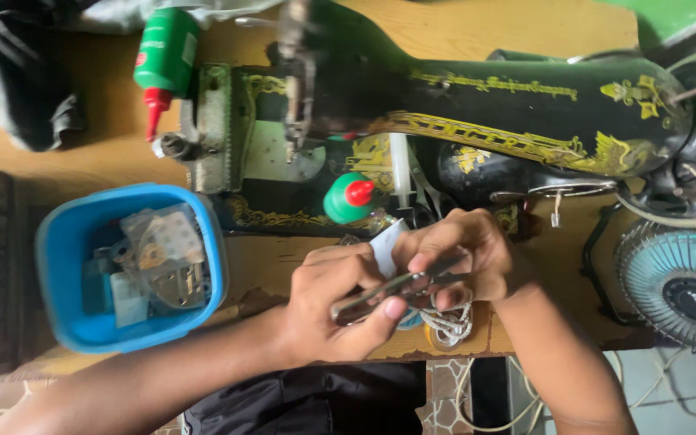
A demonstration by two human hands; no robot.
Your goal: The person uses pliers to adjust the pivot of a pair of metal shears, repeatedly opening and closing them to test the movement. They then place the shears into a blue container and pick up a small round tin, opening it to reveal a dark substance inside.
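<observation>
My left hand [332, 302] and my right hand [465, 254] meet over the wooden table's front edge, both gripping a slim metal tool [388, 292] that looks like tweezers or small scissors. A small white piece [386, 244] is pinched between the hands behind the tool. A coil of white cord [447, 324] lies under my right hand. Just beyond the hands stands a black sewing machine [477, 105] with gold ornament.
A blue plastic tub [58, 266] with small packets and metal parts sits left. Two green bottles with red caps: one lying [164, 56] at the back left, one [348, 197] by the machine base. A small fan [682, 286] is at right. Dark cloth [10, 72] lies back left.
</observation>
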